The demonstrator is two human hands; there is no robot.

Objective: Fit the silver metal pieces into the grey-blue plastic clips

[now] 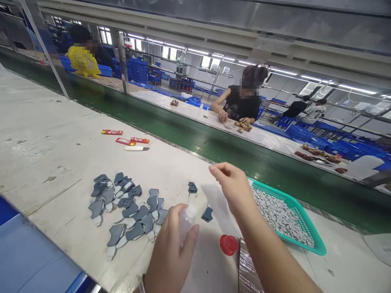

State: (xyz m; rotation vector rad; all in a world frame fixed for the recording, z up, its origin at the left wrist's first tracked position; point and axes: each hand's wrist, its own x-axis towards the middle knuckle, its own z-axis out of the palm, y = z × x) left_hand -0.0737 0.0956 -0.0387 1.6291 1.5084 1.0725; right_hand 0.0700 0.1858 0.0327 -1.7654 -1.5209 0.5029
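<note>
My left hand (171,252) is wrapped round a small clear plastic bottle (187,217) near the table's front edge. My right hand (233,185) hovers above the table with fingers curled in a pinch; what it holds is too small to see. A red bottle cap (229,244) lies on the table between my arms. Several grey and white plastic pieces (128,207) lie in a spread pile to the left of my hands. Two single pieces (192,187) (207,214) sit closer to the bottle.
A teal mesh basket (308,232) of small white parts sits right of my right hand. Red packets (111,132) and a white cutter (136,148) lie further back. A green conveyor belt (214,146) runs behind the table. Across it a person (241,103) works.
</note>
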